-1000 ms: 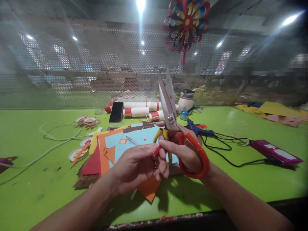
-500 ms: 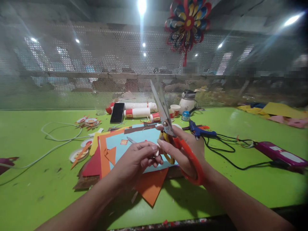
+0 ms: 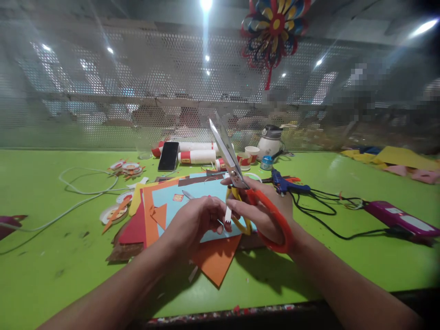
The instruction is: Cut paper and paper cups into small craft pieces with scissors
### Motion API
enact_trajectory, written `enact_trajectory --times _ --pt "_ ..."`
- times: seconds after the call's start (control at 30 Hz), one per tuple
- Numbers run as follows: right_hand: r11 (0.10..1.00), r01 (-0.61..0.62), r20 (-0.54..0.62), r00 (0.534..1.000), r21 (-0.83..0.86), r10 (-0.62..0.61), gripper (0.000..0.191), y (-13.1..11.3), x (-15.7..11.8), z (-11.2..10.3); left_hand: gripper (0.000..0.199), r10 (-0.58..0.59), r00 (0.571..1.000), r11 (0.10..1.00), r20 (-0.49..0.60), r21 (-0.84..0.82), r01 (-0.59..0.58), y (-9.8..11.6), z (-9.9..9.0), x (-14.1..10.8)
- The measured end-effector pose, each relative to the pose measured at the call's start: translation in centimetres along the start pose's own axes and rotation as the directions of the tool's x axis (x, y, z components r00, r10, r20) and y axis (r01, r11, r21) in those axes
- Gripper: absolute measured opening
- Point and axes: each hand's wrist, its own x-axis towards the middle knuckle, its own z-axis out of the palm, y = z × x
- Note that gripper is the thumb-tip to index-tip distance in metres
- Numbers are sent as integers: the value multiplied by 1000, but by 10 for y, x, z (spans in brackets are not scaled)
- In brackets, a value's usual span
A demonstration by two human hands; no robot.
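Observation:
My right hand (image 3: 266, 206) is wrapped around scissors (image 3: 223, 146) with a red and yellow handle. Their blades point up and away, slightly apart. A small white paper strip (image 3: 228, 214) with a toothed lower end stands between my two hands, its upper part close to my right thumb. My left hand (image 3: 201, 217) is closed, its curled fingertips against the strip; part of that grip is hidden. Under both hands lie a light blue sheet (image 3: 168, 204) and orange paper (image 3: 218, 263). On the blue sheet are a small red-and-yellow label (image 3: 178, 198) and a grey pointed tool (image 3: 187, 195), partly covered.
A blue glue gun (image 3: 287, 184) with black cords lies right, wired to a purple power strip (image 3: 400, 219). Behind are a phone (image 3: 168, 156), stacked paper cups (image 3: 197, 157), a blue jar (image 3: 266, 162) and a white jug (image 3: 270, 147). Decorated paper discs (image 3: 115, 213) lie left.
The white strip now shows more of its length and toothed end between my hands. My left fingers have shifted around it. The scissors stay in my right hand, tilted slightly further left.

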Motion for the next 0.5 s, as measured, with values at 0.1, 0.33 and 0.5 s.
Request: enact_trajectory --times 0.1,0.33,0.5 --pt "999 26 13 1000 -34 -25 34 4 0 -2 22 6 1000 999 -21 46 -5 2 1 -1" --pt "995 98 58 994 -22 -97 33 9 0 -6 21 16 1000 997 27 71 -18 4 1 -2" --pt "990 143 84 986 7 -143 35 10 -1 -8 22 14 1000 998 25 64 -16 5 1 -3"
